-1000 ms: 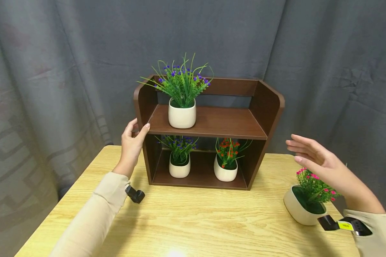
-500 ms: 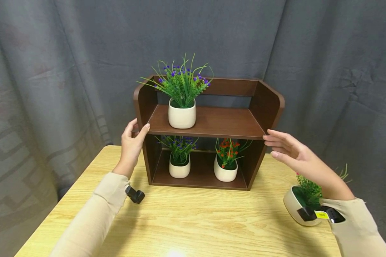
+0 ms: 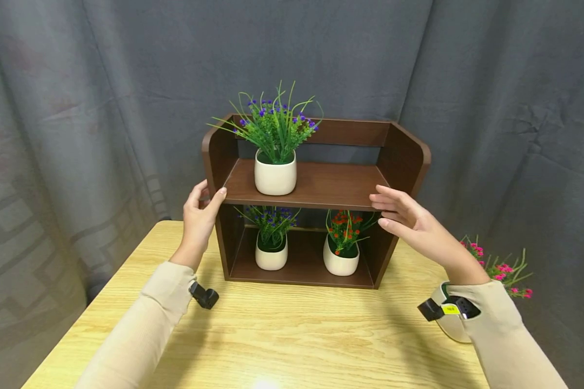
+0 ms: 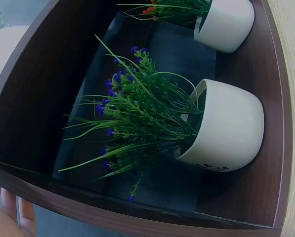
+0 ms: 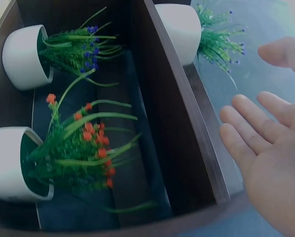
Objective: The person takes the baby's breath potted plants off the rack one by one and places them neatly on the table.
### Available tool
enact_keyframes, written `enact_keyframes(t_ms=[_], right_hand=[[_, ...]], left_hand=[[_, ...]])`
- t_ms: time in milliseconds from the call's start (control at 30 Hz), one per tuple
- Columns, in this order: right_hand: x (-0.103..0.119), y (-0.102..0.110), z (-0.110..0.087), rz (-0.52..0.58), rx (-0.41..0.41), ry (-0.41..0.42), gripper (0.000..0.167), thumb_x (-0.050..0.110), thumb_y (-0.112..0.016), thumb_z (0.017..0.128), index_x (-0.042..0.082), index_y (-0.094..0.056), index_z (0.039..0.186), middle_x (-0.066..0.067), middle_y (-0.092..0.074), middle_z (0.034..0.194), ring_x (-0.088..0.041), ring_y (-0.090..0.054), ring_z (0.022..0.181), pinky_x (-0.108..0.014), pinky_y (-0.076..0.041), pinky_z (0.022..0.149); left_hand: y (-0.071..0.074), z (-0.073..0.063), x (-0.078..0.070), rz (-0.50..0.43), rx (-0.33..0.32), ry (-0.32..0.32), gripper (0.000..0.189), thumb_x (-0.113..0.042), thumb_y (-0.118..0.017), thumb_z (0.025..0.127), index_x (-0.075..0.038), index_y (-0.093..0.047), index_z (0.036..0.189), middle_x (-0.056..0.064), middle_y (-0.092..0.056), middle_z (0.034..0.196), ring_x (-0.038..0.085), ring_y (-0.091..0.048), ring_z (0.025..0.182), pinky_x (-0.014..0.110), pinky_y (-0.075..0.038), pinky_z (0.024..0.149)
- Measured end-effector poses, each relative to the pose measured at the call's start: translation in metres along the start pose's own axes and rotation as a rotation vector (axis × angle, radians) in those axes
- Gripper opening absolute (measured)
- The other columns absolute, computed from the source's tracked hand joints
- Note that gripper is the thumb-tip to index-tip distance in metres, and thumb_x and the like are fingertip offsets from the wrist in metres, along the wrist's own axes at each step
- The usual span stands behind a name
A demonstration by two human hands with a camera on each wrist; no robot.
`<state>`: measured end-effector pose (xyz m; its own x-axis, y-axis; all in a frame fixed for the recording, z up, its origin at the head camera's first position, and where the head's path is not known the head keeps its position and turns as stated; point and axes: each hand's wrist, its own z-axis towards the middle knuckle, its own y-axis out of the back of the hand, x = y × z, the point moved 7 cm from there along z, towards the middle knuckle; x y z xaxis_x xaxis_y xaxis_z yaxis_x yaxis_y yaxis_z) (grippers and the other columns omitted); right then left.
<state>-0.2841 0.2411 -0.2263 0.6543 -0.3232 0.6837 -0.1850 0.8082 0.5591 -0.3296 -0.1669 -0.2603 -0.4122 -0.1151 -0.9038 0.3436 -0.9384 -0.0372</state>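
The left hand (image 3: 199,219) grips the left side of a dark-brown wooden two-tier shelf (image 3: 340,181); the right hand (image 3: 416,224), fingers extended, holds nothing near its right side.
On the pale wood-grain worktop (image 3: 297,324), the shelf bears a white purple-flowered pot (image 3: 275,177) upper left, another purple-flowered pot (image 3: 272,256) below, a white red-flowered pot (image 3: 340,262) lower right; a white pink-flowered pot (image 3: 452,328) stands rightmost.

The right hand (image 3: 411,217) moves left, before the shelf (image 3: 340,183); its sleeve (image 3: 498,319) now hides more of the pink-flowered pot (image 3: 453,329).
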Motion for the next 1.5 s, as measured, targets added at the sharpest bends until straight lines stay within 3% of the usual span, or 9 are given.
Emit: enact_keyframes(t_ms=[367,600,733,1000,1233,1500], right_hand=[[0.006,-0.025,0.034,0.051,-0.012,0.013,0.063,0.001,-0.058,0.100,0.008,-0.029,0.156,-0.024,-0.038,0.151,-0.033,-0.039,0.137,-0.024,-0.032,0.110],[0.003,-0.038,0.050,0.061,-0.032,-0.026,0.067,0.007,-0.060,0.100,0.011,-0.025,0.158,-0.014,-0.034,0.155,-0.028,-0.034,0.143,-0.041,-0.026,0.116],[0.002,-0.044,0.060,0.055,-0.039,-0.026,0.071,0.011,-0.062,0.100,0.013,-0.022,0.159,-0.007,-0.031,0.159,-0.025,-0.029,0.146,-0.043,-0.023,0.117],[0.002,-0.058,0.077,0.088,-0.035,-0.067,0.078,0.019,-0.066,0.099,0.013,-0.018,0.160,-0.002,-0.024,0.162,-0.021,-0.024,0.148,-0.040,-0.021,0.118],[0.002,-0.069,0.099,0.091,-0.030,-0.096,0.084,0.028,-0.069,0.097,0.018,-0.015,0.161,-0.003,-0.021,0.164,-0.023,-0.024,0.148,-0.043,-0.024,0.117],[0.008,-0.081,0.118,0.096,-0.031,-0.151,0.090,0.032,-0.071,0.095,0.018,-0.012,0.161,-0.007,-0.021,0.164,-0.026,-0.026,0.147,-0.042,-0.026,0.116]], left_hand=[[0.002,0.003,0.002,0.000,-0.012,0.007,0.048,-0.018,-0.068,0.095,-0.001,-0.057,0.138,-0.004,-0.056,0.107,0.011,-0.046,0.094,0.025,-0.039,0.083],[0.003,0.017,0.032,-0.022,-0.019,0.019,0.049,-0.022,-0.071,0.094,-0.008,-0.058,0.139,-0.004,-0.054,0.110,0.010,-0.046,0.096,0.025,-0.039,0.084],[0.004,0.019,0.036,-0.014,-0.030,0.000,0.049,-0.025,-0.073,0.093,-0.011,-0.059,0.138,-0.004,-0.054,0.110,0.012,-0.046,0.097,0.026,-0.039,0.084],[0.003,0.017,0.032,-0.023,-0.017,0.007,0.049,-0.023,-0.071,0.094,-0.009,-0.058,0.139,-0.005,-0.053,0.109,0.011,-0.046,0.096,0.026,-0.039,0.084],[0.000,0.002,0.005,-0.010,0.000,0.002,0.048,-0.018,-0.068,0.096,-0.001,-0.056,0.139,-0.003,-0.055,0.107,0.011,-0.046,0.094,0.025,-0.039,0.083],[0.000,-0.001,0.001,-0.020,0.000,0.005,0.048,-0.016,-0.068,0.095,-0.001,-0.056,0.139,-0.003,-0.054,0.107,0.011,-0.046,0.094,0.025,-0.039,0.083]])
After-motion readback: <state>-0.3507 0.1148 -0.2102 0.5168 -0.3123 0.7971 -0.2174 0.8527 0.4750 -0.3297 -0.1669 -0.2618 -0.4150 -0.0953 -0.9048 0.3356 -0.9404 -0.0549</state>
